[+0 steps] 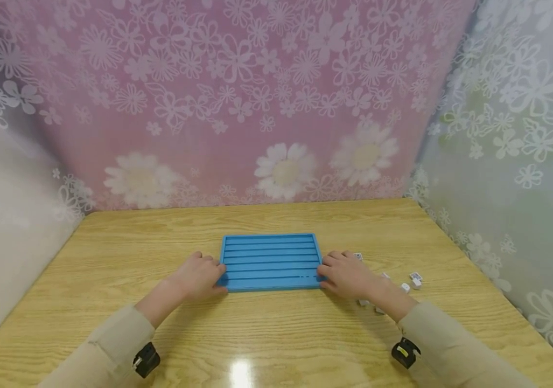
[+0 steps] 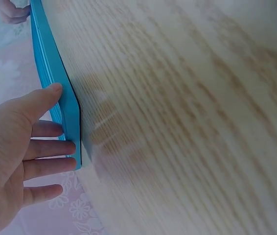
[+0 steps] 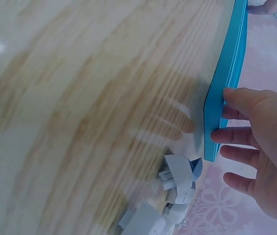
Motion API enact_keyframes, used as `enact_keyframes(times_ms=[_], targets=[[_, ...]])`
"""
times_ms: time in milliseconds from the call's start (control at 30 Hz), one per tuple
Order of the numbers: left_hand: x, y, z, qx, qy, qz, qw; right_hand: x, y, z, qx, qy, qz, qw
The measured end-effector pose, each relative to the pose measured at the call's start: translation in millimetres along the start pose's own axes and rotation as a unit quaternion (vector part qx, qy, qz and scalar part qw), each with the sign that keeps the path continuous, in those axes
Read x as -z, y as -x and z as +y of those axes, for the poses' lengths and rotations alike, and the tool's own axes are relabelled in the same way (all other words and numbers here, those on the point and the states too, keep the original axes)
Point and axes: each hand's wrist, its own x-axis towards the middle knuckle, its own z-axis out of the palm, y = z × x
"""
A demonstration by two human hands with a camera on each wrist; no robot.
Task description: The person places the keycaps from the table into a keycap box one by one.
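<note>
We see a blue tray (image 1: 271,262) flat on the wood-grained surface (image 1: 276,334), set in from the far edge and roughly midway between the left and right edges. Its long sides run nearly parallel to that far edge, and its inside is lined with lengthwise grooves.

We find 2 bare hands at its ends. The left grip (image 1: 202,276) is at the tray's near-left corner: fingers stretched out rather than curled, thumb against the near wall, some fingertips touching the short end. The right grip (image 1: 349,274) mirrors it at the near-right corner, its fingers also mostly straight, thumb on the near wall and fingertips at the end.

To the right of the tray, toward the surface's right edge, we see a loose scatter of small white pieces (image 1: 405,288), at least 2 with dark printing; some lie close to the right forearm, which partly hides the group.

We note beige sleeves (image 1: 116,337) on both arms, each with a small black device (image 1: 146,360) near the cuff. Beyond the far edge we see a pink floral backdrop (image 1: 237,108).
</note>
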Motion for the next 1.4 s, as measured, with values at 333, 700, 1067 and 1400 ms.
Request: enact_keyframes(times_ms=[333, 700, 1067, 1400], targets=[[-0.7, 5.8, 0.1, -0.013, -0.015, 0.015, 0.9997, 2, 1, -2, 0.007, -0.005, -0.001, 1.000], [-4.9, 13.9, 4.2, -0.017, -0.007, 0.040, 0.9990, 5, 6, -1, -0.018, -0.054, -0.004, 0.998], [-10.2, 23.1, 16.2, -0.041, 0.021, 0.037, 0.9982, 9, 18, 32, -0.110, -0.094, 0.003, 0.989], [-14.9, 30.0, 19.7, -0.051, -0.008, 0.055, 0.9971, 5, 31, 61, -0.154, -0.100, -0.011, 0.983]])
